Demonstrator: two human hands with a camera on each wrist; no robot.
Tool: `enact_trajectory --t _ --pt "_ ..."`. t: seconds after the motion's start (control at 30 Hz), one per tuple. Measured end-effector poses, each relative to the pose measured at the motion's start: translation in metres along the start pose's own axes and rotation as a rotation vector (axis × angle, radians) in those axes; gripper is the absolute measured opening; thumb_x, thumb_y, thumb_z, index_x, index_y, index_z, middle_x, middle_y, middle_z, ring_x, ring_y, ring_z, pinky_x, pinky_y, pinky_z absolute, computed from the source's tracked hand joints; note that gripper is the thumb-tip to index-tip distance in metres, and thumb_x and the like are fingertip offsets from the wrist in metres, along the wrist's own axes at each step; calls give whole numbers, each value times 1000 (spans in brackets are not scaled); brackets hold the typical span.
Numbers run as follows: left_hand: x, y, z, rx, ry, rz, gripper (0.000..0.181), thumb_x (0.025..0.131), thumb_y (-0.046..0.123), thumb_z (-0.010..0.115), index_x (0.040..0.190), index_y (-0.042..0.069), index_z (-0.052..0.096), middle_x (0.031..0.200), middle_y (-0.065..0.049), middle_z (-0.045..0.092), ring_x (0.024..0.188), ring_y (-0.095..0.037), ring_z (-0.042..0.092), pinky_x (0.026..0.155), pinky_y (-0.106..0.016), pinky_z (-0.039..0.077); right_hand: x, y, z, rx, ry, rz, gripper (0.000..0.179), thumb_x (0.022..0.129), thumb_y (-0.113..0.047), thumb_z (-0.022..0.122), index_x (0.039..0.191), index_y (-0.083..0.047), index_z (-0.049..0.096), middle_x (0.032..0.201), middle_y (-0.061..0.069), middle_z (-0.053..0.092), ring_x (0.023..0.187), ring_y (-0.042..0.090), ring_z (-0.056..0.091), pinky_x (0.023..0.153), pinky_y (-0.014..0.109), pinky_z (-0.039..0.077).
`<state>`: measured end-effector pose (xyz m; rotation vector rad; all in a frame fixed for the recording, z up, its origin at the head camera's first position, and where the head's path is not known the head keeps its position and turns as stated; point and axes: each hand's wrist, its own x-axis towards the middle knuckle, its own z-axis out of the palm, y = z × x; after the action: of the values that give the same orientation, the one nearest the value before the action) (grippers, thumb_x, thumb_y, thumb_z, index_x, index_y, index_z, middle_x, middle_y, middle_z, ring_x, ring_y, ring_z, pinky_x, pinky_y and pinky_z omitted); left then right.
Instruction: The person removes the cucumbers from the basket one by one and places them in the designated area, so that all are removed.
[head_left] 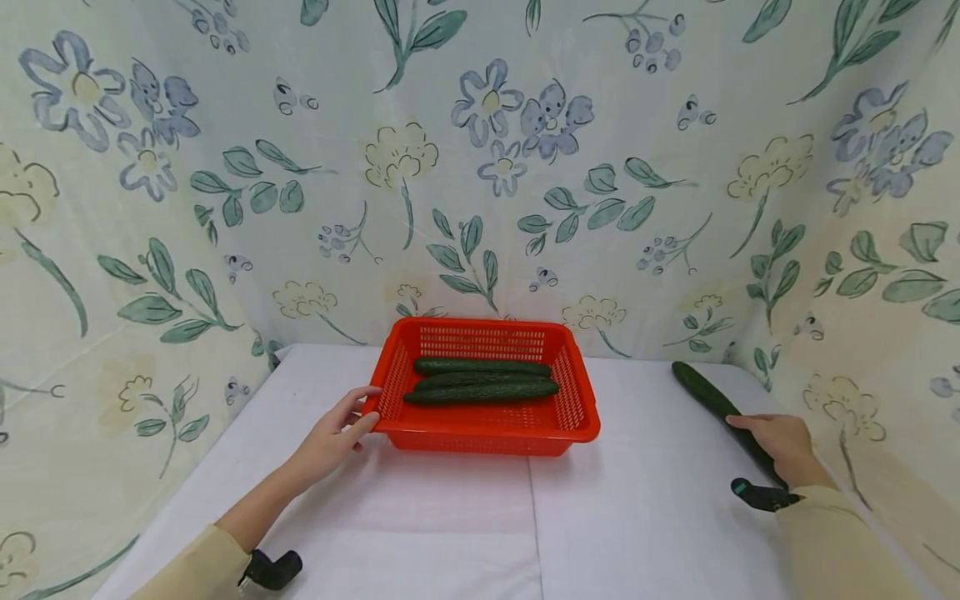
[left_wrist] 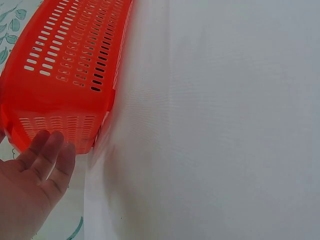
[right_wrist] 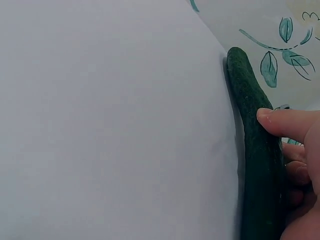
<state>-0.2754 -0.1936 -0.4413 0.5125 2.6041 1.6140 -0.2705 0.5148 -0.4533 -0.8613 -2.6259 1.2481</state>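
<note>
The left hand [head_left: 333, 437] holds the rim of a red plastic rectangular basket with slotted walls [head_left: 480, 435] at its near left corner, thumb and index finger at the rim, the other fingers against the outside of the end wall; how firmly it grips, I cannot tell. That hold probably steadies the light basket. The right hand [head_left: 780, 442] grips a long dark-green cucumber [head_left: 708, 392], thumb on top and fingers curled along the outer side. Held behind the middle, its far end points forward; whether its whole length rests on the tabletop [head_left: 645, 500], under a white cloth, I cannot tell.

Inside the basket, 3 dark-green cucumbers [head_left: 483, 392] lie side by side, running left to right, likely because the basket is longer that way. Bare basket floor shows in front of them.

As for edges, the basket sits near the far side, before a floral-patterned fabric backdrop [head_left: 555, 50]. The gripped cucumber lies along the right edge, leaving little room on its outer side. Between it and the basket stretches a wide piece of white cloth, and more lies in front of the basket, with room to move sideways at low height.
</note>
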Motion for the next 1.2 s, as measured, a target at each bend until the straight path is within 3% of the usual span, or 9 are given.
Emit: enact_trajectory --t 0.2,0.5,0.77,1.2 --pt "-1 3 0 1 2 -5 51 103 28 58 150 18 41 129 -19 58 106 -26 60 78 -40 60 -1 2 4 -13 8 20 82 89 -47 71 139 13 49 150 35 38 137 52 37 111 61 33" --pt "-2 2 2 -11 -3 -7 50 103 26 57 150 19 41 128 -19 58 111 -39 59 78 -39 60 2 5 3 15 -26 51 86 88 -46 72 142 15 43 152 37 31 142 53 28 115 62 27" --pt "-1 0 2 -5 1 -9 50 104 27 57 150 20 40 128 -19 58 111 -39 59 78 -38 60 1 2 0 42 -48 26 85 89 -45 72 142 15 43 154 37 28 143 54 24 117 62 24" --pt "-2 -1 3 -7 5 -15 50 103 29 57 150 22 41 126 -17 59 109 -38 59 77 -35 59 2 2 -5 34 -51 33 86 86 -48 73 140 13 46 155 36 27 142 53 27 115 62 28"
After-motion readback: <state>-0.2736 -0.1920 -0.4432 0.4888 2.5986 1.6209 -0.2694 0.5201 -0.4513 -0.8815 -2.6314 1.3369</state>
